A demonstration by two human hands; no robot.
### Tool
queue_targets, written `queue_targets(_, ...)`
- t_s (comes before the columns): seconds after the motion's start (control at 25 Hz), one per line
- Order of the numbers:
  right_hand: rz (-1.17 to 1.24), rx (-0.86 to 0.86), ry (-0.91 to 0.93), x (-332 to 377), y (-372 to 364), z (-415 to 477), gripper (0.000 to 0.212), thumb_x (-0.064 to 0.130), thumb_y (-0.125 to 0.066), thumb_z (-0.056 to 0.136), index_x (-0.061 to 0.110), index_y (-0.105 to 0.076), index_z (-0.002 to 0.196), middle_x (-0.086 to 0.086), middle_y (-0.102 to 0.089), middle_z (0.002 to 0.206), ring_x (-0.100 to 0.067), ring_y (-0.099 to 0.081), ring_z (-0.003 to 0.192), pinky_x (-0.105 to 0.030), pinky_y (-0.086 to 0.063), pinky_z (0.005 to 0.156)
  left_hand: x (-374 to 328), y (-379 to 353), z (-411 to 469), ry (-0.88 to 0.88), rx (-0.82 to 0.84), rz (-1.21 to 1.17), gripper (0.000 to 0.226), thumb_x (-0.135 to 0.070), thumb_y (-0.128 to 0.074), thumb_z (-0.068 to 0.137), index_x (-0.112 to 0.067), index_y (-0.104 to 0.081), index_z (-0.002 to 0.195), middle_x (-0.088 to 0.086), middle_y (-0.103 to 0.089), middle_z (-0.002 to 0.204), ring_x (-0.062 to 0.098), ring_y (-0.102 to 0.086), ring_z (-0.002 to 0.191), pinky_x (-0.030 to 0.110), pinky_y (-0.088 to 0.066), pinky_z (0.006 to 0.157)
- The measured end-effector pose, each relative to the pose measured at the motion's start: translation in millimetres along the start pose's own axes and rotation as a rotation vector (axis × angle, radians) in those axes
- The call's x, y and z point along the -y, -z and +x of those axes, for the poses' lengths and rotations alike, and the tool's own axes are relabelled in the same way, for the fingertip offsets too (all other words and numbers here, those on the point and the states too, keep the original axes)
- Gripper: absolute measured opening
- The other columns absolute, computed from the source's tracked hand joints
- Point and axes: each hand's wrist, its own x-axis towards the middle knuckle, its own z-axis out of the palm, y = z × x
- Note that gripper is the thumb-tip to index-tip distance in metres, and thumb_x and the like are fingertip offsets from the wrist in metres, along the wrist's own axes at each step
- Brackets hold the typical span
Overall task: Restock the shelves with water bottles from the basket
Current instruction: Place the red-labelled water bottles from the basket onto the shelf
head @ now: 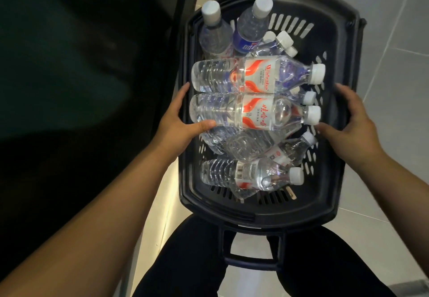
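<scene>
Black plastic made up the basket (269, 213), which sat on the pale tiled floor (394, 87) just past my knees. I saw it full of clear water bottles with white caps. Two bottles stood up at the far left corner, one plain (52, 39) and one with a blue label (250, 27). The others lay on their sides in a heap. The top bottle (255, 75) lay across the basket, its long side going left to right, with its cap pointing right. The next bottle (253, 113), just nearer to me, lay the same way, cap to the right too. Nearest me, a bottle with a barcode (250, 176) also pointed its cap right.

I had my left hand (178, 120) on the left rim, its grip clenched on the rim, thumb inside and touching the second bottle's bottom end. My right hand (352, 122) had its grip clenched on the right rim, thumb near that bottle's cap. Neither hand held a bottle. A dark shelf unit (81, 87) stood to my left, too dim to see into.
</scene>
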Motion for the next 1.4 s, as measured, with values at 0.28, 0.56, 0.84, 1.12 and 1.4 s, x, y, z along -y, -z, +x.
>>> queue_targets(0.28, 0.071, -0.052, 0.056, -13.5, 1.0, 8.1, 0.072, 0.008, -0.075, 0.080, 0.037, -0.042, 0.138, 0.015, -0.045, 0.138, -0.002, -0.044, 0.127, -0.020, -0.035, 0.107, 6.4, -4.8, 0.7, 0.011, -0.011, -0.002, 0.109, -0.040, -0.085, 0.048, -0.049, -0.031, 0.142, -0.009, -0.040, 0.150, 0.012, -0.039, 0.135, 0.045, -0.040, 0.108)
queue_targets(0.56, 0.113, -0.218, 0.078, -17.0, 7.1, 5.8, 0.050, 0.012, -0.077, 0.076, 0.048, -0.053, 0.102, -0.001, -0.062, 0.117, -0.008, -0.061, 0.103, -0.030, -0.048, 0.099, -10.4, -14.1, -11.0, -0.019, -0.043, -0.081, 0.102, -0.028, -0.082, 0.056, -0.036, -0.035, 0.145, -0.011, -0.051, 0.140, 0.002, -0.054, 0.120, 0.030, -0.049, 0.100)
queue_targets(0.84, 0.081, -0.236, 0.044, 0.5, 47.1, -27.5, 0.055, 0.013, -0.078, 0.077, 0.056, -0.052, 0.100, 0.008, -0.060, 0.119, -0.013, -0.060, 0.113, -0.040, -0.048, 0.100, -48.5, -24.8, -50.3, -0.027, -0.039, -0.068, 0.096, -0.029, -0.080, 0.058, -0.035, -0.038, 0.144, -0.030, -0.059, 0.114, -0.009, -0.058, 0.110, 0.028, -0.049, 0.100)
queue_targets(1.12, 0.145, -0.327, -0.061, 48.2, 124.7, -93.6, 0.045, 0.011, -0.076, 0.078, 0.036, -0.057, 0.110, 0.017, -0.058, 0.110, 0.000, -0.056, 0.103, -0.006, -0.042, 0.089, -149.3, -30.1, -98.3, -0.111, 0.007, 0.016, 0.086, -0.039, -0.080, 0.050, -0.056, -0.047, 0.128, -0.034, -0.061, 0.105, -0.004, -0.057, 0.115, 0.038, -0.046, 0.103)
queue_targets(1.4, 0.366, -0.546, -0.149, 92.9, 203.5, -236.7, 0.052, 0.011, -0.077, 0.078, 0.035, -0.053, 0.117, 0.022, -0.054, 0.118, -0.002, -0.053, 0.115, -0.022, -0.042, 0.102, -268.4, -47.8, -183.9, -0.314, 0.269, 0.156, 0.091, -0.029, -0.078, 0.058, -0.040, -0.041, 0.141, -0.014, -0.066, 0.122, 0.006, -0.063, 0.111, 0.041, -0.045, 0.104)
